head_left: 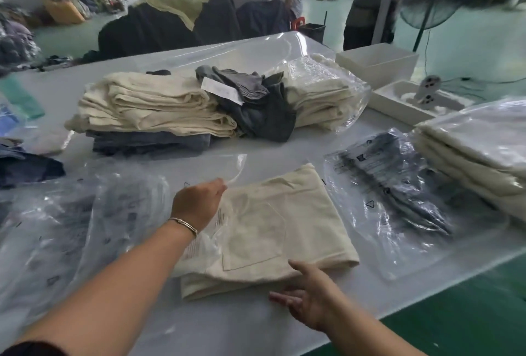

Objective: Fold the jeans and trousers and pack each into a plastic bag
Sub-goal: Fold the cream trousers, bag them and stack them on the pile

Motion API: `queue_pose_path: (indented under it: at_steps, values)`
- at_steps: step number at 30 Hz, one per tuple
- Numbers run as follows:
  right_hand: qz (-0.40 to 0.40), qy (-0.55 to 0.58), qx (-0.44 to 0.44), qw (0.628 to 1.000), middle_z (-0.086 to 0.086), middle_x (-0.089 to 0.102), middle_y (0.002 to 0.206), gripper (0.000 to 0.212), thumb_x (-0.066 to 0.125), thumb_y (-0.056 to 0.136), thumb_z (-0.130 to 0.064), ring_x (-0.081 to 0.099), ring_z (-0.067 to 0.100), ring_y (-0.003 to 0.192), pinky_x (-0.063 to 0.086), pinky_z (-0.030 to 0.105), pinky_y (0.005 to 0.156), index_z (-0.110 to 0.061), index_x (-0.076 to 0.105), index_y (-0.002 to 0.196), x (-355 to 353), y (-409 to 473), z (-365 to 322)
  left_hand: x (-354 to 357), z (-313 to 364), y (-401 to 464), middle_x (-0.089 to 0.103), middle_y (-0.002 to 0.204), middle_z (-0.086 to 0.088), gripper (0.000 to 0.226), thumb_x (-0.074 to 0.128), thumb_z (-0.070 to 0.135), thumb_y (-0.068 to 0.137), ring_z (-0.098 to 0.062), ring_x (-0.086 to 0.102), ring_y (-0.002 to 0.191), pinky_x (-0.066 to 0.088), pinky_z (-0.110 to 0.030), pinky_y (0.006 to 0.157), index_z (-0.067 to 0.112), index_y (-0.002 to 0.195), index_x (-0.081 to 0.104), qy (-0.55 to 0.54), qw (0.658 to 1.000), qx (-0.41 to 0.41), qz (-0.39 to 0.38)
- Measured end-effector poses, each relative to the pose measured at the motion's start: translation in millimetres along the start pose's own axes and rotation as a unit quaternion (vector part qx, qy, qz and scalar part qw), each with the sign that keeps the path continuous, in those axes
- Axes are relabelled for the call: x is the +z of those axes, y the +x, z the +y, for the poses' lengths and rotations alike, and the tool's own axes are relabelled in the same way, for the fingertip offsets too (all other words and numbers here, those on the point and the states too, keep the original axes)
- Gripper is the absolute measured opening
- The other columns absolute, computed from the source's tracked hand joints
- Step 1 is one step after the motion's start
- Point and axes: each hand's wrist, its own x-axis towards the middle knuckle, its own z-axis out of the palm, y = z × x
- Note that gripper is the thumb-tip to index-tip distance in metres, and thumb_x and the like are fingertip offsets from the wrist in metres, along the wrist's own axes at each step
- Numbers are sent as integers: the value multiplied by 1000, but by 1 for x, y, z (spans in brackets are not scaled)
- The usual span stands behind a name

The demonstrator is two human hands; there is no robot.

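A folded pair of cream trousers lies on the white surface right in front of the person, back pocket up. The step in hand looks like bagging: a clear plastic bag covers the left part of the trousers, and the left hand pinches the bag's edge at the far left corner of the fold, fingers closed on the film. The right hand is open, fingers spread, holding nothing, at the near edge of the trousers; whether it touches the cloth is hard to tell. More folded trousers and jeans wait in a stack farther back, and packed bags sit at the right. Next, I judge, the bag mouth must be held wide while the right hand feeds the fold in squarely, so it does not bunch.
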Motion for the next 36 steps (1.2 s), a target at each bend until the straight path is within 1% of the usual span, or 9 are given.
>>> queue_pose_path:
  at_steps: [5, 12, 15, 18, 22, 28, 32, 33, 36]
  values:
    - [125, 119, -166, 971, 4, 61, 46, 22, 68, 86, -19, 64, 19, 45, 23, 14, 29, -7, 50, 94, 13, 5, 1, 25, 0, -1, 70, 83, -11, 34, 36, 39, 100, -34, 67, 74, 41, -31, 55, 19, 113, 61, 11, 997, -26, -73]
    - [108, 76, -192, 972, 6, 54, 71, 36, 85, 68, -26, 46, 16, 55, 38, 28, 48, -6, 62, 88, 44, 20, -1, 18, -24, -4, 70, 75, -11, 33, 38, 38, 100, -32, 64, 67, 34, -28, 51, 21, 111, 64, -7, 996, -42, -75]
    - [98, 59, -221, 969, 12, 66, 98, 34, 76, 76, -9, 63, 29, 91, 52, 40, 88, 1, 62, 105, 54, 28, 0, 9, -35, -5, 68, 71, -9, 33, 37, 38, 100, -31, 63, 63, 33, -27, 49, 20, 103, 64, -1, 996, -52, -75]
    - [114, -22, -252, 961, 11, 59, 76, 15, 61, 71, 7, 53, 23, 67, 45, 31, 61, -3, 59, 81, 51, 27, -13, 0, -47, -6, 66, 65, -8, 32, 40, 38, 99, -30, 60, 57, 29, -26, 47, 18, 96, 64, 8, 996, -62, -60]
    - [123, -177, -312, 925, 2, 39, 47, 23, 50, 48, 2, 35, 14, 39, 27, 18, 39, -10, 50, 67, 22, 3, -67, -10, -66, -12, 63, 61, -8, 29, 44, 34, 98, -27, 53, 50, 25, -23, 44, 15, 93, 65, 23, 996, -68, -47]
    - [222, -435, -318, 813, 12, 45, 54, 5, 50, 51, -2, 45, 21, 46, 30, 14, 41, -3, 47, 54, -14, -21, -171, -19, -90, -28, 65, 63, -9, 29, 44, 33, 99, -28, 57, 54, 31, -24, 46, 15, 95, 66, 31, 991, -121, -40]
    - [136, -449, -286, 835, 21, 65, 73, 15, 72, 66, -1, 61, 30, 60, 53, 37, 63, 3, 64, 78, 12, -25, -206, -26, -91, -37, 61, 56, -6, 27, 45, 30, 99, -25, 52, 47, 22, -21, 42, 15, 92, 67, 46, 989, -133, -38]
    - [143, -521, -304, 784, 22, 66, 84, 17, 71, 71, -1, 63, 32, 71, 53, 38, 69, 2, 63, 87, 24, -22, -204, -28, -91, -39, 61, 56, -7, 25, 48, 29, 98, -26, 54, 47, 21, -21, 42, 15, 91, 68, 44, 989, -135, -32]
    - [236, -709, -424, 512, 13, 60, 108, 45, 56, 82, -7, 59, 30, 97, 46, 35, 76, -12, 44, 125, 60, -16, -162, -33, -91, -45, 62, 55, -7, 23, 51, 26, 97, -26, 55, 47, 20, -19, 42, 14, 88, 69, 44, 989, -142, -23]
